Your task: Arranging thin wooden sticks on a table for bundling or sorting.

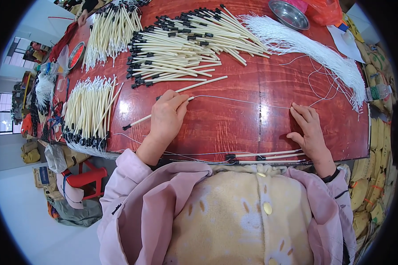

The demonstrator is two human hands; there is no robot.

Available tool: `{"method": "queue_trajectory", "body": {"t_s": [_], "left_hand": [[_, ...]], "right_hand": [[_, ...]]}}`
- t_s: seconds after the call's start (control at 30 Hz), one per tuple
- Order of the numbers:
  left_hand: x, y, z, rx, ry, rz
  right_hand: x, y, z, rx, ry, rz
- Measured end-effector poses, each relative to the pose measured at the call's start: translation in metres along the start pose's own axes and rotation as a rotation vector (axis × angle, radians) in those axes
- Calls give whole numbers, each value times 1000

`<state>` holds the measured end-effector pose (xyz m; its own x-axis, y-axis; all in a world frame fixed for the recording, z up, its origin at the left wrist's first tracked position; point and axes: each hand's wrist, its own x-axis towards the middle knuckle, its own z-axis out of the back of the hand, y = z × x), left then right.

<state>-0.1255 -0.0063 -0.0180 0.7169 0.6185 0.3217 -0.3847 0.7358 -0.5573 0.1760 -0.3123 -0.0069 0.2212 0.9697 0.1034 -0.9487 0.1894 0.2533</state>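
My left hand (168, 112) pinches a slim cream-coloured stick (141, 120) near its upper right end; its black-tipped end points down left. From that pinched end a thin white cord (239, 100) runs right across the red table to my right hand (307, 130). The fingers of that hand are stretched out, the fingertips at the cord and the thumb apart. Beyond it the cord loops towards a long bundle of white cords (314, 46). Just past my left hand lies a loose stick (203, 83). More black-ended sticks (269, 157) lie along the near table edge, close to my body.
A big heap of black-ended sticks (181, 46) covers the far middle of the red table (234, 128). Stacked sticks (90, 106) with white cord ends stand left. A metal bowl (289, 14) sits far right. Another person's hand (82, 17) shows far left. A red stool (86, 176) is below.
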Motion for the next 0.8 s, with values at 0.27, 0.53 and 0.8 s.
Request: {"method": "queue_trajectory", "body": {"t_s": [0.27, 0.53, 0.8], "left_hand": [[19, -7, -17, 56, 78, -145], [51, -102, -113, 149, 365, -586], [36, -124, -65, 339, 255, -467]], "right_hand": [[0, -6, 4, -2, 90, -13], [26, 14, -8, -14, 78, 156], [34, 4, -4, 39, -67, 175]]}}
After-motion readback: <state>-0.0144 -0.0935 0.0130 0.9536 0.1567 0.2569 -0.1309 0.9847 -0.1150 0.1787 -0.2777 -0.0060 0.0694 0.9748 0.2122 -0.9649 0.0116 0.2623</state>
